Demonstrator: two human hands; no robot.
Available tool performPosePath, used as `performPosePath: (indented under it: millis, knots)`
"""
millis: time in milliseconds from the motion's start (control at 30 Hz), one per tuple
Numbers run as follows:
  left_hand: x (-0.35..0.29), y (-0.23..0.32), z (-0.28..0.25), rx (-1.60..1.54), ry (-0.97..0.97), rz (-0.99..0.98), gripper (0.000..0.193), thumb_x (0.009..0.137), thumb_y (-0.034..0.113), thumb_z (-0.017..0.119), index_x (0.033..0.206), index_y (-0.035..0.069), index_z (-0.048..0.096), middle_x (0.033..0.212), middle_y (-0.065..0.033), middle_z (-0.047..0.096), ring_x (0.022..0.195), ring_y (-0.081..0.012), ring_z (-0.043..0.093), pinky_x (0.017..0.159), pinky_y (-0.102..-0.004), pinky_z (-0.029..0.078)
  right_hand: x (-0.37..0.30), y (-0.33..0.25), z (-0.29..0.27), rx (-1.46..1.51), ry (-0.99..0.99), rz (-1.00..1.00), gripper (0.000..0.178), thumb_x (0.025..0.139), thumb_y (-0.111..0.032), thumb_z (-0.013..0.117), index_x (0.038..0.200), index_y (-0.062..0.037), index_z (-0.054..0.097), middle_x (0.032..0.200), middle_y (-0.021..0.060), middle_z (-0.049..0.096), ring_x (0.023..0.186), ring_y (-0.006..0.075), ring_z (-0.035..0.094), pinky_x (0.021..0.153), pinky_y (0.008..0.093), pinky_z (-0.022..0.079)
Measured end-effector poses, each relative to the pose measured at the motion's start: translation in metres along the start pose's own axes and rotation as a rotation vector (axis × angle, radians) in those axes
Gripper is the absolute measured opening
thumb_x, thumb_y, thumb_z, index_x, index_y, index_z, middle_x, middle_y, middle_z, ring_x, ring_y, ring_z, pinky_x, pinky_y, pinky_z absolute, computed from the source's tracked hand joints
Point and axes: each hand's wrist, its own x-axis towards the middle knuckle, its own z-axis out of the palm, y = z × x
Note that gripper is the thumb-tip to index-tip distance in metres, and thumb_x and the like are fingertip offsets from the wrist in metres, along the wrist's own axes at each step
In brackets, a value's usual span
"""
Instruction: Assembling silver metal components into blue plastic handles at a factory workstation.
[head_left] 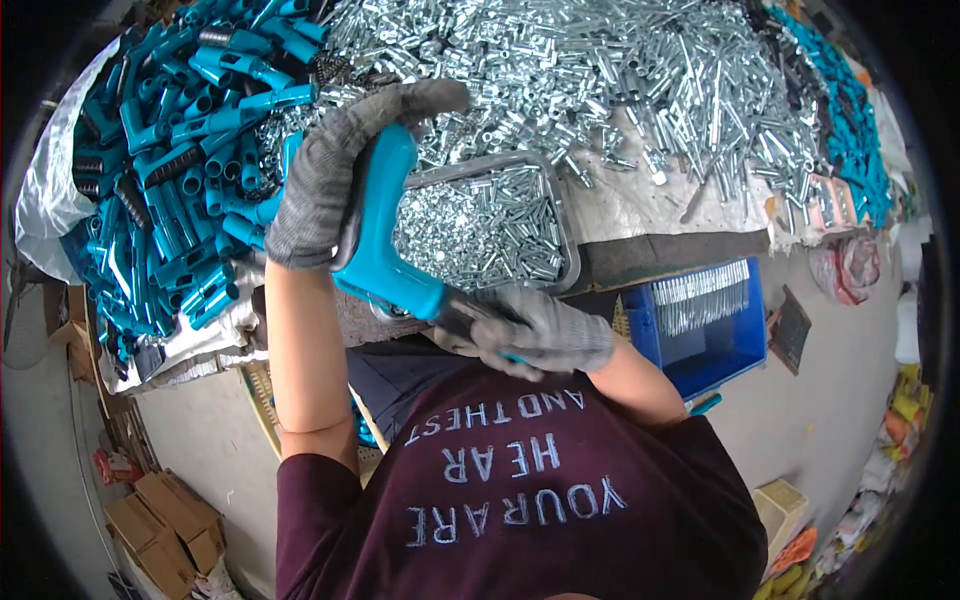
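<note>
In front of my chest is a teal, curved tool frame (385,240) with a black grip (462,312) at its lower right end. Its exact kind I cannot make out. My left hand (318,185), in a grey knit glove, holds the frame along its upper left side, with the fingers reaching over the top. The gloved right hand (555,330) is closed round the black grip. Behind the frame, a clear plastic tray (572,225) of small metal pins and fittings stands on the table, partly hidden by the tool and my hands.
A heap of teal tool parts (190,190) covers the table's left side. Loose shiny metal parts (600,70) are piled across the back. Right of me stands a blue bin (715,365) with metal rods. Cardboard boxes (165,525) lie on the floor at lower left.
</note>
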Motion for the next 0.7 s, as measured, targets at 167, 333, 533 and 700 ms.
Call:
performPosePath:
  millis: [167, 333, 533, 700]
  knots:
    - [0.001, -0.004, -0.02, 0.139, 0.003, -0.089, 0.045, 0.098, 0.035, 0.047, 0.116, -0.003, 0.064, 0.116, -0.0126, 0.066, 0.1, -0.0186, 0.064, 0.091, -0.0294, 0.05, -0.012, -0.034, -0.023, 0.082, 0.075, -0.114, 0.064, 0.09, -0.049, 0.061, 0.126, 0.001, 0.046, 0.069, 0.0007, 0.054, 0.047, 0.0041, 0.049, 0.036, 0.0163, 0.034]
    - [0.005, -0.009, -0.017, -0.083, -0.061, -0.13, 0.044, 0.096, 0.032, 0.048, 0.119, -0.004, 0.062, 0.116, -0.0146, 0.066, 0.107, -0.0231, 0.062, 0.097, -0.0344, 0.047, -0.002, -0.017, -0.011, -0.207, 0.131, 0.079, 0.062, 0.088, -0.047, 0.064, 0.124, 0.0014, 0.048, 0.065, -0.0003, 0.054, 0.043, 0.0051, 0.048, 0.036, 0.0151, 0.037]
    - [0.002, -0.01, -0.01, -0.047, -0.12, -0.041, 0.048, 0.097, 0.036, 0.046, 0.12, -0.003, 0.061, 0.117, -0.0159, 0.065, 0.111, -0.0241, 0.06, 0.101, -0.0368, 0.044, -0.003, -0.009, -0.012, 0.078, -0.129, 0.083, 0.042, 0.093, -0.027, 0.06, 0.118, 0.0059, 0.051, 0.065, 0.0007, 0.056, 0.044, 0.0067, 0.05, 0.036, 0.0187, 0.037]
    - [0.008, 0.005, -0.019, 0.043, -0.161, -0.139, 0.046, 0.097, 0.035, 0.05, 0.118, -0.004, 0.062, 0.117, -0.0151, 0.065, 0.111, -0.0235, 0.06, 0.103, -0.035, 0.043, -0.017, -0.041, -0.011, 0.023, 0.286, -0.183, 0.064, 0.086, -0.052, 0.064, 0.119, 0.0018, 0.051, 0.063, 0.0006, 0.053, 0.041, 0.0066, 0.049, 0.036, 0.0174, 0.037]
